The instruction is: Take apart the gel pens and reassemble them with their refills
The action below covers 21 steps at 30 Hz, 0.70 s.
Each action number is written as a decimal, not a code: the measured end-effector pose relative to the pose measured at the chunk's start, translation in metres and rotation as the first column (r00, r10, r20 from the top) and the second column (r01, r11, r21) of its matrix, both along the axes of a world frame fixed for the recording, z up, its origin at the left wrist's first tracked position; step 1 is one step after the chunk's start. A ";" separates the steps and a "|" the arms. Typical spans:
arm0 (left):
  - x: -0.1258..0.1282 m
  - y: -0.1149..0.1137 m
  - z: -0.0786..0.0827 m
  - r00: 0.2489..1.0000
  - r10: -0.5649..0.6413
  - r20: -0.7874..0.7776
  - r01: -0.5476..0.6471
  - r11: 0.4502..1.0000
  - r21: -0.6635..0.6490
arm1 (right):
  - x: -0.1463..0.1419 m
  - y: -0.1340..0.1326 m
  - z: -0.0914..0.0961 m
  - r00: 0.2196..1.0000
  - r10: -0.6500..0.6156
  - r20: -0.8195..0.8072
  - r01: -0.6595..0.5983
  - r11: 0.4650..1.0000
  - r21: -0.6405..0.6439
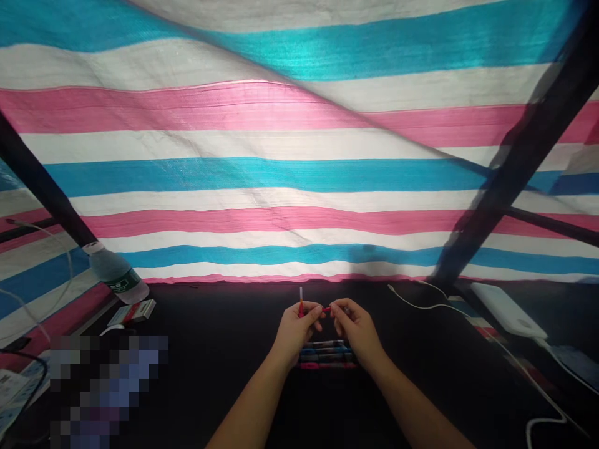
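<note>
Right now my left hand [294, 330] pinches a slim red pen [301, 307] upright, my right hand [356, 332] pinches a small red piece [326, 309] just beside it, above a row of coloured pens [326, 354] on the dark worktop [224, 355].

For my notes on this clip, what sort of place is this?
Probably a makeshift, tent-like work booth: a striped pink, blue and white tarp stretched over dark poles, with a plastic water bottle and what looks like a power bank around a dark work surface.
</note>
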<state>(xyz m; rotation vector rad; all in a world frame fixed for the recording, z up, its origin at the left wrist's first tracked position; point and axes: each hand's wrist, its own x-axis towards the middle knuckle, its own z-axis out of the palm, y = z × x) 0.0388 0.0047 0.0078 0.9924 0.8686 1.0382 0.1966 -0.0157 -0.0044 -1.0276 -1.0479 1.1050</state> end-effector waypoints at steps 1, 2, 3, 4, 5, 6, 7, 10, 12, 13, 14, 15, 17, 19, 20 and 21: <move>-0.001 0.001 0.000 1.000 0.012 0.024 -0.012 1.000 -0.005 | 0.001 0.002 0.000 0.997 -0.001 -0.081 -0.002 0.999 -0.039; -0.001 0.002 0.000 0.998 0.025 0.052 -0.024 1.000 -0.014 | 0.002 0.003 0.000 0.987 -0.002 -0.162 -0.010 0.997 -0.075; -0.002 0.002 0.000 0.996 0.037 0.086 -0.035 0.999 -0.029 | 0.004 0.004 0.001 0.972 -0.001 -0.235 -0.024 0.994 -0.105; -0.002 0.003 0.000 0.991 0.046 0.124 -0.040 0.998 -0.049 | 0.005 0.005 0.001 0.955 0.000 -0.298 -0.040 0.991 -0.126; -0.003 0.004 0.000 0.985 0.054 0.166 -0.043 0.996 -0.074 | 0.006 0.006 0.002 0.938 0.002 -0.348 -0.055 0.988 -0.141; -0.003 0.004 0.001 0.976 0.062 0.207 -0.042 0.994 -0.102 | 0.008 0.006 0.002 0.922 0.004 -0.386 -0.068 0.986 -0.153; -0.003 0.005 0.001 0.967 0.070 0.245 -0.039 0.991 -0.131 | 0.009 0.007 0.003 0.910 0.005 -0.415 -0.079 0.984 -0.162; -0.004 0.005 0.002 0.943 0.085 0.321 -0.020 0.979 -0.202 | 0.010 0.007 0.003 0.887 0.013 -0.461 -0.104 0.980 -0.171; -0.004 0.005 0.002 0.935 0.084 0.343 -0.004 0.974 -0.226 | 0.010 0.007 0.003 0.882 0.022 -0.471 -0.114 0.979 -0.168; -0.004 0.005 0.002 0.933 0.085 0.349 -0.001 0.972 -0.234 | 0.010 0.007 0.003 0.881 0.026 -0.472 -0.117 0.979 -0.165; -0.004 0.005 0.002 0.932 0.086 0.352 0.000 0.971 -0.238 | 0.010 0.007 0.002 0.882 0.029 -0.470 -0.119 0.980 -0.162; -0.004 0.005 0.003 0.932 0.087 0.352 0.000 0.971 -0.240 | 0.010 0.006 0.002 0.885 0.032 -0.465 -0.119 0.980 -0.158; -0.005 0.005 0.003 0.933 0.084 0.349 0.002 0.971 -0.238 | 0.010 0.007 0.002 0.892 0.037 -0.451 -0.118 0.981 -0.152; -0.005 0.005 0.003 0.934 0.073 0.349 0.010 0.973 -0.233 | 0.010 0.007 0.001 0.897 0.040 -0.441 -0.117 0.982 -0.149; -0.005 0.005 0.003 0.935 0.067 0.349 0.016 0.973 -0.230 | 0.010 0.007 0.001 0.898 0.041 -0.438 -0.116 0.982 -0.147; -0.005 0.005 0.003 0.935 0.062 0.350 0.021 0.974 -0.227 | 0.010 0.007 0.001 0.900 0.043 -0.434 -0.117 0.983 -0.144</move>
